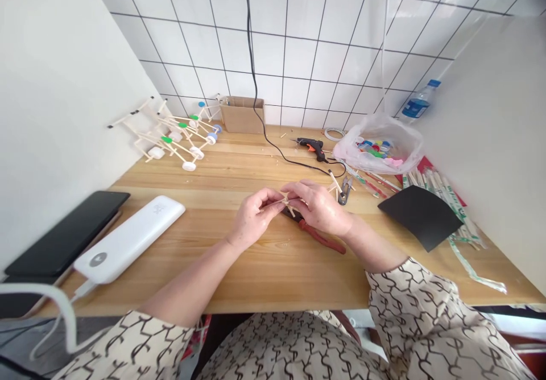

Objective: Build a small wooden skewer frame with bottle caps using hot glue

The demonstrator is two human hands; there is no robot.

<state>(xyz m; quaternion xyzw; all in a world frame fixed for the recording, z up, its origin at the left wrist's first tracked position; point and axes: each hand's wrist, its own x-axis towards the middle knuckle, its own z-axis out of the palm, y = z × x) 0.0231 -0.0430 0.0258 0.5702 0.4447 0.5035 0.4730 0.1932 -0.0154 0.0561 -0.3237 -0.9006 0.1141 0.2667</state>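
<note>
Both my hands meet over the middle of the table. My left hand [255,215] pinches a thin pale wooden stick [273,203] between thumb and fingers. My right hand [318,206] closes on the other side of the same small wooden piece, where short sticks seem to cross; its fingers hide part of the joint. Under my hands lie pliers with red handles [322,238], their dark jaws partly covered. Just right of my right hand are a small pair of thread snips [345,190] and a little stick piece with a dark tip [335,182].
Stick frames with bottle-cap wheels [190,165] stand at the back left, near a cardboard box [243,115]. A glue gun [313,145], a plastic bag of caps [409,141], a water bottle [420,104] and black sandpaper-like sheet [420,214] are rightward. A white power bank [132,238] lies left.
</note>
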